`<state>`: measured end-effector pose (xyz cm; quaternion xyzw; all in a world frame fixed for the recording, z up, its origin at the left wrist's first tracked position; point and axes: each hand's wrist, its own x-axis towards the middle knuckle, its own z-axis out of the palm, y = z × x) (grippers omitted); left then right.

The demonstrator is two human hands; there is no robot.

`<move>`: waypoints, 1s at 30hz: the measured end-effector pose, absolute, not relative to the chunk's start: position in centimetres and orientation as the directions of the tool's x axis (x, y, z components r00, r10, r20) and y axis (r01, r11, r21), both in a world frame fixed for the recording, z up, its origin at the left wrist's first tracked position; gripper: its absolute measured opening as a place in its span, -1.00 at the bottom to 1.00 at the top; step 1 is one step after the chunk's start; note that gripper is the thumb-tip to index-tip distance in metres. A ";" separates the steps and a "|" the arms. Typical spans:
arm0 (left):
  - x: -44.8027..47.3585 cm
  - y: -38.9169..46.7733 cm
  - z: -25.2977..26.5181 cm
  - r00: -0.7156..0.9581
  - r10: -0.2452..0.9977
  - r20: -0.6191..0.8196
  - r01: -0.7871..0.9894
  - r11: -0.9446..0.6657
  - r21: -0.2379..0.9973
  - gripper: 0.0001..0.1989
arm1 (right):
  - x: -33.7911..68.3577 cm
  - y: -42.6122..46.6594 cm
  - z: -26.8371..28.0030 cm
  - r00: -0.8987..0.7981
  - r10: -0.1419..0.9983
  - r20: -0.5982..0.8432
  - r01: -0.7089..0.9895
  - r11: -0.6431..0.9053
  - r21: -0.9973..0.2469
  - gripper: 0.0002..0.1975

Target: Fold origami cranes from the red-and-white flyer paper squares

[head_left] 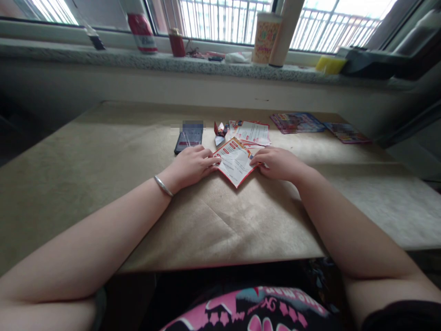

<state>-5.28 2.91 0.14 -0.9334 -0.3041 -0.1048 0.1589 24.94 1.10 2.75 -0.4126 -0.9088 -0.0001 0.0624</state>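
Fingers (209,161) of the left hand (191,164) and right hand (277,163) grasp a white, red-edged square of printed paper (236,163) by its opposite side corners.
It sits cornerwise, one point toward the person, near the middle of the beige tabletop (220,225). With its plain diamond outline, it looks to be at an early stage; whether layers are already folded under cannot be told. One small folded-paper piece in red, black and white (219,132), with upright points, stands just beyond, apparently already shaped, between a black phone (190,137) and loose white printed sheets with red borders (255,132). Those sheets look flat and unworked, as do the colourful glossy leaflets (296,123) piled farther right.
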 end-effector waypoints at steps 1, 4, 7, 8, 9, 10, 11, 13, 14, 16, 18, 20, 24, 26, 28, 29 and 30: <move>-5.3 3.0 0.2 0.798 0.527 0.292 0.595 -0.766 -0.244 -0.60 | 24.9 1.1 2.6 -0.656 0.745 0.124 0.746 0.664 -0.046 -0.68; -5.5 3.0 0.4 0.809 0.511 0.291 0.582 -0.766 -0.271 -0.62 | 24.7 1.1 2.2 -0.664 0.730 0.165 0.734 0.677 -0.042 -0.68; -5.4 2.9 0.5 0.792 0.524 0.313 0.605 -0.743 -0.285 -0.65 | 24.6 1.2 1.8 -0.655 0.729 0.198 0.738 0.674 -0.041 -0.69; -5.3 2.9 0.5 0.781 0.536 0.321 0.619 -0.732 -0.285 -0.66 | 24.6 1.3 1.7 -0.649 0.734 0.202 0.743 0.668 -0.039 -0.71; -5.2 2.9 0.5 0.769 0.550 0.327 0.634 -0.721 -0.280 -0.66 | 24.6 1.3 1.6 -0.640 0.741 0.203 0.752 0.659 -0.038 -0.73; -5.1 2.8 0.4 0.757 0.563 0.333 0.648 -0.712 -0.270 -0.66 | 24.6 1.4 1.5 -0.628 0.752 0.200 0.762 0.647 -0.038 -0.75; -5.0 2.9 0.4 0.744 0.575 0.339 0.662 -0.704 -0.259 -0.65 | 24.6 1.4 1.5 -0.615 0.764 0.196 0.773 0.633 -0.042 -0.76; -4.9 2.9 0.3 0.724 0.596 0.348 0.683 -0.690 -0.239 -0.65 | 24.6 1.5 1.4 -0.589 0.787 0.184 0.795 0.605 -0.048 -0.77; -4.8 2.9 0.3 0.716 0.603 0.350 0.691 -0.683 -0.236 -0.65 | 24.6 1.5 1.5 -0.580 0.795 0.177 0.802 0.595 -0.045 -0.77; -4.8 2.9 0.4 0.711 0.612 0.347 0.699 -0.673 -0.244 -0.65 | 24.7 1.5 1.7 -0.573 0.802 0.167 0.811 0.584 -0.022 -0.78; -4.8 2.9 0.6 0.710 0.617 0.340 0.700 -0.668 -0.251 -0.65 | 24.8 1.4 2.0 -0.569 0.808 0.155 0.819 0.573 0.017 -0.78; -4.9 3.0 0.7 0.707 0.623 0.334 0.704 -0.666 -0.247 -0.66 | 24.8 1.2 2.3 -0.560 0.817 0.138 0.828 0.559 0.046 -0.78; -5.1 3.1 0.7 0.678 0.658 0.328 0.733 -0.643 -0.224 -0.67 | 24.5 1.1 2.7 -0.498 0.861 0.100 0.867 0.498 0.029 -0.77; -5.1 3.2 0.6 0.664 0.675 0.322 0.746 -0.631 -0.214 -0.67 | 24.3 1.2 2.6 -0.459 0.882 0.101 0.886 0.463 -0.012 -0.75; -5.2 3.3 0.5 0.653 0.688 0.315 0.755 -0.626 -0.197 -0.67 | 24.2 1.4 2.2 -0.434 0.894 0.114 0.896 0.441 -0.050 -0.73; -5.2 3.3 0.5 0.648 0.693 0.315 0.758 -0.626 -0.184 -0.68 | 24.2 1.6 2.0 -0.428 0.896 0.116 0.897 0.437 -0.065 -0.72; -5.2 3.3 0.4 0.642 0.697 0.318 0.762 -0.625 -0.168 -0.68 | 24.2 1.7 1.8 -0.422 0.899 0.114 0.899 0.432 -0.077 -0.72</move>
